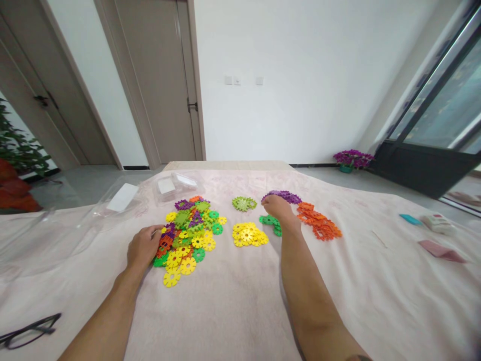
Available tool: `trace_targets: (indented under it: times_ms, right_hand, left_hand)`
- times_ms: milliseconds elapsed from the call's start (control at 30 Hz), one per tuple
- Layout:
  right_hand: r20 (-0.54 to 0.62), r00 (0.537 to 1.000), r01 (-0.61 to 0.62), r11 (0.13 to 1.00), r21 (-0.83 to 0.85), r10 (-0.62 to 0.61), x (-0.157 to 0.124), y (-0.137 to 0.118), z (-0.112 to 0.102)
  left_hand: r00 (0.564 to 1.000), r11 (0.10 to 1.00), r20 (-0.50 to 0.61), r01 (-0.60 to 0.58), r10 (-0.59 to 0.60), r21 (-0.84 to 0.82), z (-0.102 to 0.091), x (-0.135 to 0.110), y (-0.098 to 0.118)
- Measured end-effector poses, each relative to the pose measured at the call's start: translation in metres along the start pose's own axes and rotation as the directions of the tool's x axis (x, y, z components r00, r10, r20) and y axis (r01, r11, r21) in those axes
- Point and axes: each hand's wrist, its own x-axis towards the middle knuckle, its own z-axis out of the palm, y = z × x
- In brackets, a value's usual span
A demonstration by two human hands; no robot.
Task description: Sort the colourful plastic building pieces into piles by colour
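Your cloth-covered table [210, 316] fills the lower view, with clear plastic containers [41, 245] along its left side. On it, left of centre, sits the biggest group: a mixed heap [193, 231] of notched plastic interlocking pieces in yellow, orange, purple and two greens. By the look of it you are partway through, with single-colour piles already apart and a large share still jumbled. Those piles are orange [319, 221] at the right, yellow [248, 234] in the middle, purple [286, 196] at the back, light green [244, 203] behind the yellow, and darker green [270, 220], partly hidden by your right wrist. Your left hand [143, 245] rests at the heap's left edge, fingers loosely curled and touching it; whether they grip a piece, you can't tell. Your right hand [277, 206] reaches to the purple pile, fingers bent down, their tips and any piece hidden. You have open cloth between heap and yellow pile and towards you, but the purple pile lies nearest the far edge, and the green, purple and orange sit close together. Black-framed glasses [32, 332] lie at your near left.
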Motion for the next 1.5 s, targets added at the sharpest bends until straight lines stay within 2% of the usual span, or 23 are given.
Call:
trace_targets:
  times_ms: [100, 167, 233, 367, 467, 633, 767, 867, 1000, 1067, 1200, 1300, 1400, 1500]
  right_hand:
    - [0.122, 0.975, 0.181, 0.982, 0.046, -0.186, -0.008, -0.029, 0.003]
    - [0.201, 0.915, 0.330, 0.936, 0.123, -0.349, -0.017, -0.053, 0.010]
    - [0.279, 0.836, 0.434, 0.881, 0.190, -0.472, -0.028, -0.077, 0.019]
    - [0.377, 0.709, 0.574, 0.798, 0.182, -0.596, -0.050, -0.111, 0.037]
    - [0.392, 0.680, 0.623, 0.770, 0.135, -0.619, -0.060, -0.123, 0.049]
    - [0.389, 0.700, 0.639, 0.768, 0.034, -0.599, -0.065, -0.130, 0.066]
    - [0.391, 0.705, 0.638, 0.770, 0.015, -0.592, -0.065, -0.131, 0.074]
    - [0.387, 0.704, 0.635, 0.772, 0.031, -0.595, -0.064, -0.130, 0.072]
    - [0.377, 0.683, 0.644, 0.759, 0.092, -0.625, -0.058, -0.124, 0.054]
    - [0.356, 0.710, 0.614, 0.781, 0.109, -0.608, -0.051, -0.115, 0.041]
    - [0.307, 0.805, 0.509, 0.856, 0.083, -0.508, -0.034, -0.088, 0.019]
    - [0.334, 0.841, 0.432, 0.900, 0.060, -0.426, -0.025, -0.067, 0.007]
    - [0.350, 0.877, 0.349, 0.937, 0.011, -0.330, -0.021, -0.053, -0.001]
    - [0.306, 0.914, 0.301, 0.951, -0.065, -0.268, -0.021, -0.051, -0.001]
  left_hand:
    - [1.000, 1.000, -0.006, -0.010, 0.010, 0.000, 0.000, -0.001, 0.000]
    - [1.000, 1.000, -0.001, -0.007, 0.007, -0.002, 0.000, -0.002, -0.001]
    - [1.000, 1.000, 0.007, -0.008, 0.008, -0.009, -0.001, -0.003, -0.001]
    - [1.000, 1.000, 0.009, -0.013, 0.014, -0.017, 0.000, -0.004, -0.001]
    - [1.000, 1.000, 0.000, -0.013, 0.013, -0.007, 0.000, -0.004, -0.001]
    - [1.000, 1.000, 0.005, -0.008, 0.008, -0.020, 0.000, -0.003, -0.001]
    - [1.000, 1.000, 0.007, -0.003, 0.003, -0.019, 0.001, -0.003, -0.002]
    - [1.000, 1.000, 0.007, -0.008, 0.008, -0.010, 0.001, -0.003, -0.002]
    - [1.000, 1.000, 0.000, -0.013, 0.013, 0.007, 0.001, -0.002, -0.002]
    - [1.000, 1.000, -0.003, -0.015, 0.015, -0.001, 0.002, -0.002, -0.002]
    - [1.000, 1.000, 0.002, -0.015, 0.015, -0.008, 0.003, -0.001, -0.003]
    - [1.000, 1.000, 0.006, -0.012, 0.012, -0.006, 0.003, 0.000, -0.004]
    - [1.000, 1.000, 0.002, -0.012, 0.012, -0.012, 0.004, 0.001, -0.005]
    - [1.000, 1.000, 0.001, -0.011, 0.011, -0.012, 0.005, 0.001, -0.006]
